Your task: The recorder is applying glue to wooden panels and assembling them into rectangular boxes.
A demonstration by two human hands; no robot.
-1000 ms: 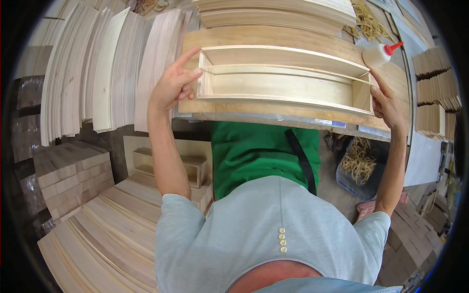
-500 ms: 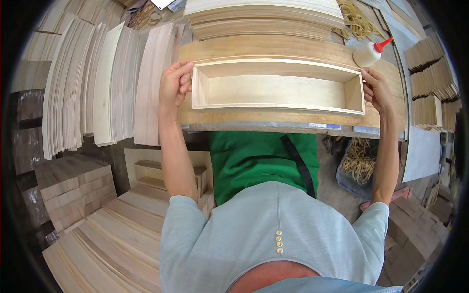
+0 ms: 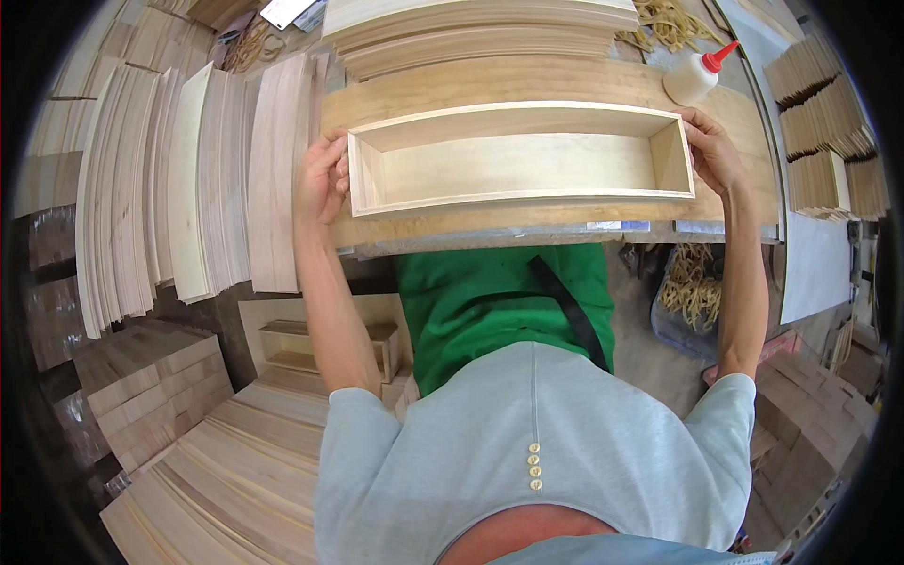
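A long, shallow, open-topped wooden box (image 3: 527, 151) of pale bare wood sits over the work board (image 3: 452, 85) in front of me. My left hand (image 3: 324, 177) grips its left end, fingers curled against the outer wall. At the opposite end, my right hand (image 3: 711, 151) holds the corner, with some fingers hidden behind the wall. Just beyond that corner stands a white glue bottle (image 3: 690, 81) with a red nozzle. Whether the box rests fully on the board or is slightly raised, I cannot tell.
Thin wooden boards (image 3: 480, 42) are stacked at the back, and more upright boards (image 3: 221, 179) stand at the left. Rubber bands (image 3: 673, 24) lie at the back right; others fill a tub (image 3: 692, 292) below. Wood blocks (image 3: 155, 386) are piled lower left.
The view has shifted and tilted slightly. Both hands keep hold of the box; the right hand's fingers now sit higher around its far right corner.
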